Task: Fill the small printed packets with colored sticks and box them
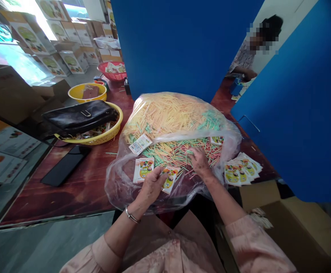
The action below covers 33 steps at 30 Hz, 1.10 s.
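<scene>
A large clear plastic bag [114, 185] lies opened on the table, holding a heap of thin coloured sticks [168, 113] in yellow, green and red. My left hand [152, 185] is closed on a small printed packet [170, 179] at the front of the bag. Bent inward, the fingers of my right hand [199, 162] pinch at the thin sticks among the red and green ones; how many they hold is hidden. Another printed packet [144, 169] lies just left of my left hand. Farther back, a third packet [141, 144] rests on the bag's folded edge.
Fanned printed packets [243, 169] lie right of the bag. On the left are a black phone [66, 165], a yellow basket [117, 127] with a black purse [80, 115], and a yellow bowl [71, 94]. Blue partitions [179, 45] rise behind and right; a person [243, 57] sits beyond.
</scene>
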### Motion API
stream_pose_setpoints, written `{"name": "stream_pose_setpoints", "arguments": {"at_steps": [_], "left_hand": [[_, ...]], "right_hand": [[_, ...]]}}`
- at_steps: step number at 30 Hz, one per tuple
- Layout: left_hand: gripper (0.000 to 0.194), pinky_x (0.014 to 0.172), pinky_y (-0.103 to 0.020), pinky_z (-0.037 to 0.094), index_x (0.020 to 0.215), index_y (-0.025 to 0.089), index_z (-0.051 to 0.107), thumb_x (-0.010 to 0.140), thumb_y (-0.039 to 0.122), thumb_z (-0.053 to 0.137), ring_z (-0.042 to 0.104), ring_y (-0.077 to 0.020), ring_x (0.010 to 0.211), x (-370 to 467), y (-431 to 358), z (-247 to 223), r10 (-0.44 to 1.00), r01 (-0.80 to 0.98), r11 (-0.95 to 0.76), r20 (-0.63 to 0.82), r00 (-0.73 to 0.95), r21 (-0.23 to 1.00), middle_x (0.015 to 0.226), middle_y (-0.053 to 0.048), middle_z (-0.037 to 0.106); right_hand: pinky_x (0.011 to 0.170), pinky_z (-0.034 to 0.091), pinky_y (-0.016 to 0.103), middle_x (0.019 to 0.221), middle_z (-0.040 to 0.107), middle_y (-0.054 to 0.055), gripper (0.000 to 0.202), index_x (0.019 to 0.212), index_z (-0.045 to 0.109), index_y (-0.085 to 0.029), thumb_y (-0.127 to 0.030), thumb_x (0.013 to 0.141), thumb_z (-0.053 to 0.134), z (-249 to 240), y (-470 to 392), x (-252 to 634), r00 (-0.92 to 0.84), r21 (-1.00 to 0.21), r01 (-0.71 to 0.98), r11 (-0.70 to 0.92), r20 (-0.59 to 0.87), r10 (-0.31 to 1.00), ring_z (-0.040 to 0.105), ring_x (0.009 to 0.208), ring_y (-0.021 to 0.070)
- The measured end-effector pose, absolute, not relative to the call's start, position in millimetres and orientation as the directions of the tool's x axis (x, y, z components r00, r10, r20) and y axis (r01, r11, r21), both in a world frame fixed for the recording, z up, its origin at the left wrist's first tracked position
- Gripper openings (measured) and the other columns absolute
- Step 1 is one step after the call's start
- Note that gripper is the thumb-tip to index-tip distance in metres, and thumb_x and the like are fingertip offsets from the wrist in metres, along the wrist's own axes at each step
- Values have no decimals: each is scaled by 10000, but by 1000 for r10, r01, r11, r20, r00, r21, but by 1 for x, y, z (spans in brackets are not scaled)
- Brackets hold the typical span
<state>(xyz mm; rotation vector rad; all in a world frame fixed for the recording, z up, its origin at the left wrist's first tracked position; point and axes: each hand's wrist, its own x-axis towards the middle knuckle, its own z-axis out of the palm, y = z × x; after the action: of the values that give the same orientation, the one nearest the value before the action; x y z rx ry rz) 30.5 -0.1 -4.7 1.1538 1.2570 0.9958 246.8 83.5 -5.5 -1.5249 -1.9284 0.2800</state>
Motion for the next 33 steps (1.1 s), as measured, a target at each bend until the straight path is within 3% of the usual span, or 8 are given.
{"name": "stream_pose_setpoints", "arguments": {"at_steps": [4,8,11,17,22,24,28,33], "left_hand": [[189,503,-185,360,747,170,574,739,356,602,466,-84,545,34,0,-6,981,65,179,-184,68,982,625,35,545],[169,509,-182,378,776,169,563,731,326,611,482,-82,547,36,-1,-2,973,-20,215,-213,88,976,634,36,554],[179,510,-178,374,771,169,546,729,327,618,474,-77,544,38,-1,0,974,-60,214,-208,94,975,631,41,545],[199,508,-179,333,687,170,520,747,348,584,409,-72,542,38,1,5,984,54,158,-161,76,986,599,51,491],[273,492,-192,282,569,175,472,793,330,492,332,-78,521,41,0,18,992,285,52,-82,93,957,530,50,402],[257,496,-196,287,589,177,483,795,331,482,341,-81,524,44,0,19,989,275,71,-103,103,959,540,49,418],[236,511,-201,300,601,179,478,758,345,532,357,-84,535,50,1,14,983,249,137,-163,85,959,558,53,430],[273,502,-208,285,576,177,455,772,361,506,346,-88,536,55,2,14,974,274,134,-177,140,952,554,47,407]], "right_hand": [[804,439,362,831,635,56,165,840,578,-208,-286,843,433,-6,80,245,44,-770,594,232,320,947,562,814,196],[785,459,334,775,618,13,167,780,562,-211,-330,837,459,-10,77,239,88,-968,163,192,208,974,574,745,145],[817,464,331,775,590,-8,129,800,574,-210,-333,790,535,-11,73,233,63,-986,-102,130,124,990,576,765,128],[832,494,392,723,588,-30,171,775,553,-209,-360,738,625,-2,70,230,-52,-916,-394,-74,-59,997,620,748,156],[830,499,403,736,647,-11,191,784,573,-204,-349,707,672,-3,71,232,31,-946,-322,-25,-37,999,635,774,172],[829,499,389,742,646,-13,176,787,579,-199,-339,719,662,-1,71,231,51,-957,-291,6,-9,999,629,745,154],[759,527,373,680,580,-50,154,773,528,-207,-322,749,627,16,69,226,58,-905,-426,14,-12,998,603,647,127],[753,529,372,722,584,-46,128,845,502,-227,-320,796,574,39,63,220,13,-901,-431,53,53,999,635,711,143]]}}
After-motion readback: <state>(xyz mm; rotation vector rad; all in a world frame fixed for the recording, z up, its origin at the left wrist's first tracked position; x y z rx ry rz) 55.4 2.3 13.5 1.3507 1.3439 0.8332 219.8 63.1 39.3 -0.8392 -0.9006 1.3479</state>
